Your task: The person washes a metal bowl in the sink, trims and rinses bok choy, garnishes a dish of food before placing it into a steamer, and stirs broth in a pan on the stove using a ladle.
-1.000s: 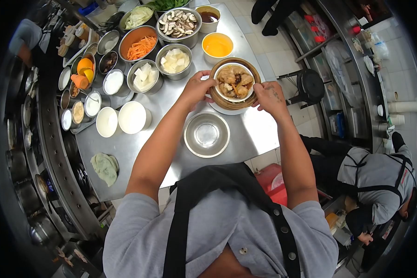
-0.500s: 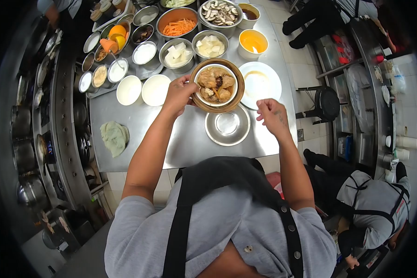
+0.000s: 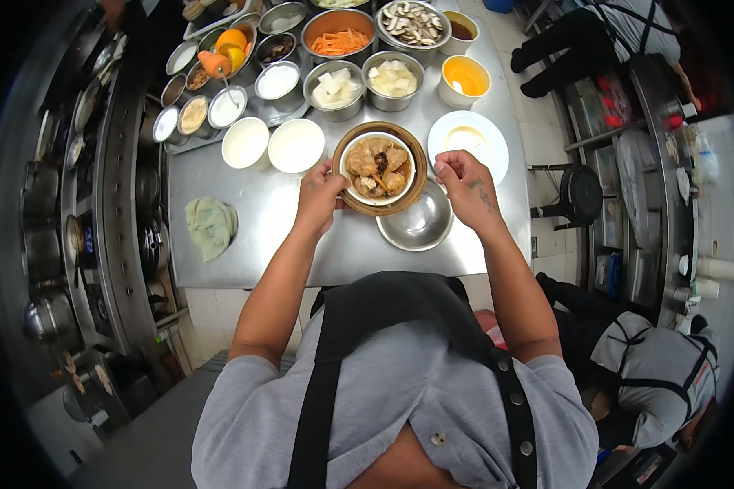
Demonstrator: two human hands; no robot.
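Observation:
My left hand (image 3: 321,196) grips the left rim of a round bamboo steamer (image 3: 420,167). Inside the steamer sits a white bowl (image 3: 347,181) of brown, chunky food (image 3: 373,155) in broth, with dark shreds on top. Just right of the steamer, my right hand (image 3: 466,186) is closed with thumb and fingers pinched together; whatever is in them, if anything, is hidden. Beneath and behind both lies a shallow metal bowl (image 3: 420,224), partly covered by the steamer. A white plate (image 3: 491,147) with a brownish stain rests beyond my right hand.
Two white tubs (image 3: 297,147) stand left of the steamer. Metal bowls hold shredded carrot (image 3: 340,42), sliced mushrooms (image 3: 416,24) and white chunks (image 3: 393,77). A tub of orange liquid (image 3: 466,77) is at the right. A green cloth (image 3: 211,226) lies left. Co-workers (image 3: 661,367) are on the right.
My right hand has moved left and up, close to the steamer's right side. The steamer, still in my left hand, now sits a little lower in view.

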